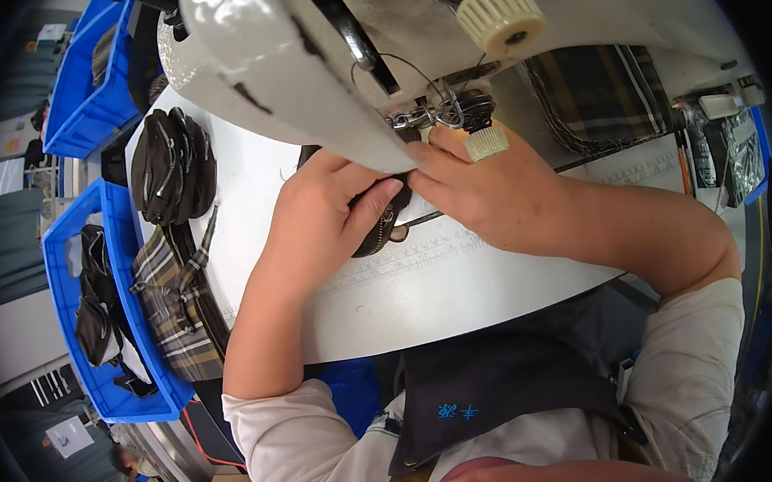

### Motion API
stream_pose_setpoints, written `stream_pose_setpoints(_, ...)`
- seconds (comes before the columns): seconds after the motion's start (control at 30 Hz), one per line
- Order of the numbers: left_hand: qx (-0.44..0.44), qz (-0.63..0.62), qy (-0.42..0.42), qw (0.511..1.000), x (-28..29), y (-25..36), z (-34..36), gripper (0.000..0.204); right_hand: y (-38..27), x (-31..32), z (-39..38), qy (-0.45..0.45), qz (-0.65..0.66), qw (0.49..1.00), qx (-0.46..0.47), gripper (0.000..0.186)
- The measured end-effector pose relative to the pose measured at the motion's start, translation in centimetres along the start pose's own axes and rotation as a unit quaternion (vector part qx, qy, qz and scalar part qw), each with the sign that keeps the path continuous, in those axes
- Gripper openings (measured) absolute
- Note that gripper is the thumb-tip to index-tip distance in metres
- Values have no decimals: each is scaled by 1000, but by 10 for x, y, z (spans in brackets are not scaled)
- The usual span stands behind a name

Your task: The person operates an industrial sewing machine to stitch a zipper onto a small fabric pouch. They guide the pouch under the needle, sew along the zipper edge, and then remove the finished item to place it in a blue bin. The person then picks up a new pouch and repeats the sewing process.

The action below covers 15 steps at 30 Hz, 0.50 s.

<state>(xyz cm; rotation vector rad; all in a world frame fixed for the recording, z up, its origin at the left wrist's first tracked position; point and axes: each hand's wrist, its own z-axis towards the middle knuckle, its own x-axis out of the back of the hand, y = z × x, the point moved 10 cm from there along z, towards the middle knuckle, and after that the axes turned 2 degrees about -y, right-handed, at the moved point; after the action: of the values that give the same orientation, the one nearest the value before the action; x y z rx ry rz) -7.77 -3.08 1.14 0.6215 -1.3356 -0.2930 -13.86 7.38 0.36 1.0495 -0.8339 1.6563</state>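
Observation:
A white sewing machine [267,70] fills the upper middle, its metal presser assembly [422,117] over the white work surface [382,308]. My left hand [321,214] pinches a dark zippered fabric piece [375,235] just below the machine head, thumb on top, other fingers partly behind the machine. My right hand [490,193] presses bent fingers onto the same piece beside the presser foot; its fingertips are partly hidden. The zipper's teeth curve out between both hands.
Dark zippered pieces [170,166] pile at left beside plaid fabric [172,319]. Two blue bins [151,405] [69,120] stand farther left. Folded plaid fabric [600,96] and a tray of small supplies [756,188] lie at right. A blurry person [128,460] is at lower left.

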Motion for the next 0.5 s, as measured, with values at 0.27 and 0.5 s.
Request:
stream_pose_setpoints(0.27,-28,135,89,986,-4,-8,13,23,-1,-4,0,5,66,998,-19,10)
stream_pose_setpoints(0.5,-95,164,97,977,-5,8,16,32,-3,0,1,8,60,998,-6,14)
